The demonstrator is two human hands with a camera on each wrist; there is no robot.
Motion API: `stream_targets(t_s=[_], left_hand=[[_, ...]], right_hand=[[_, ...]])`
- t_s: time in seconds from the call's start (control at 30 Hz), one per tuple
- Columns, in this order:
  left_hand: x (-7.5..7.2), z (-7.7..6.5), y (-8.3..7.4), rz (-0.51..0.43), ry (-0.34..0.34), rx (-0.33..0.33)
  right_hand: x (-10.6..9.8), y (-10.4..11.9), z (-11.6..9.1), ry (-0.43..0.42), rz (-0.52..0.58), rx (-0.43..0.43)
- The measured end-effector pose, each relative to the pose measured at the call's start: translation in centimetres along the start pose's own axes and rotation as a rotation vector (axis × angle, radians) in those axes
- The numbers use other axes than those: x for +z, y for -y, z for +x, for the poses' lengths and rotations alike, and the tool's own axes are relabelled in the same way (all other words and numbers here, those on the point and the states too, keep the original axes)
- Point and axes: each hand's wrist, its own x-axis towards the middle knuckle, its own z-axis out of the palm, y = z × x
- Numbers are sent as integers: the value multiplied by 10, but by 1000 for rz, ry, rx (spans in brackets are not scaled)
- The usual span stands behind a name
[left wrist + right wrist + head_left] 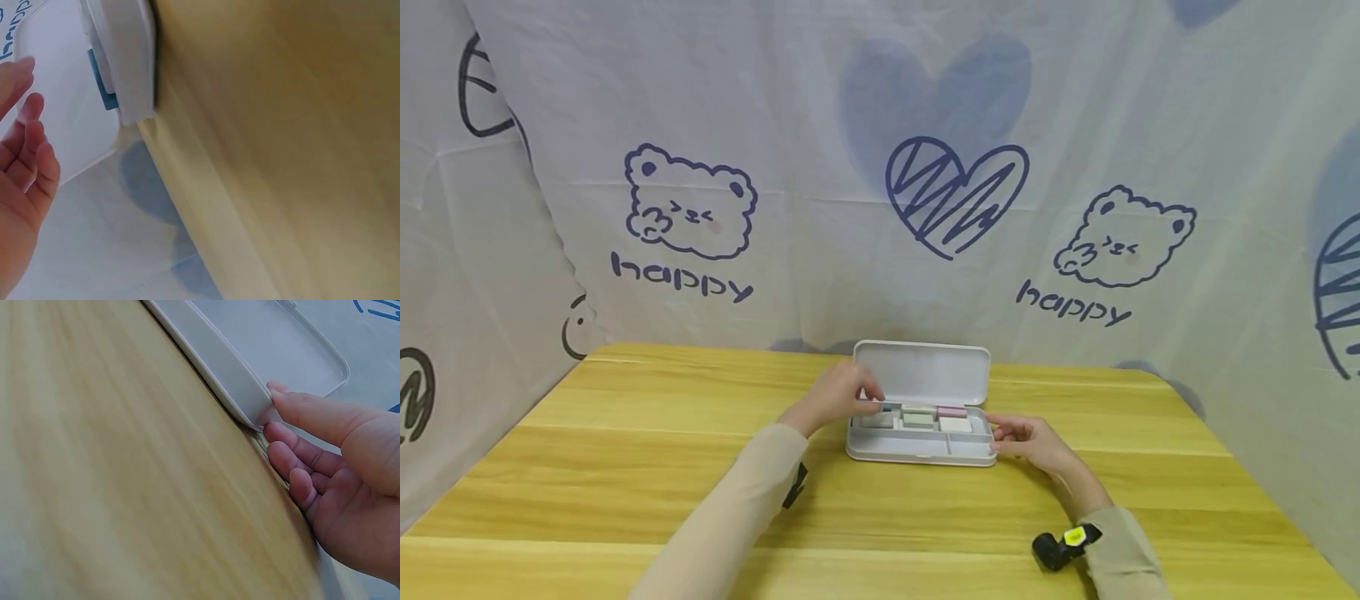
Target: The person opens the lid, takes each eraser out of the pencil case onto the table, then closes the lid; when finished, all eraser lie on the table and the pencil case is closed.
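Observation:
A white pencil case lies on the table with its lid raised at the back. Small eraser-like blocks fill its rear compartment: a grey one, a green one, a white one and a pink one among them. A teal edge shows over the left end in the left wrist view. My left hand hovers at that end, fingers loosely bent with nothing between them. At the opposite end my right hand pinches the case's corner, thumb at the rim.
The wooden table extends around the case. Behind it hangs a pale cloth printed with bears and hearts. A thin divider splits the case's front compartment. Black camera mounts sit at the wrists.

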Motion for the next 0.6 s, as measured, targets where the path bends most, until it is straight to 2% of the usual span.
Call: stream_targets(t_s=[0.1, 0.27, 0.6], left_hand=[[2, -4, 2, -58, 41, -53], [6, -8, 7, -150, 72, -122], [7, -16, 14, -221, 116, -210]], right_hand=[[0, -1, 0, -2, -7, -2], [-1, -2, 0, -2, -12, -4], [0, -2, 0, -1, 8, -2]])
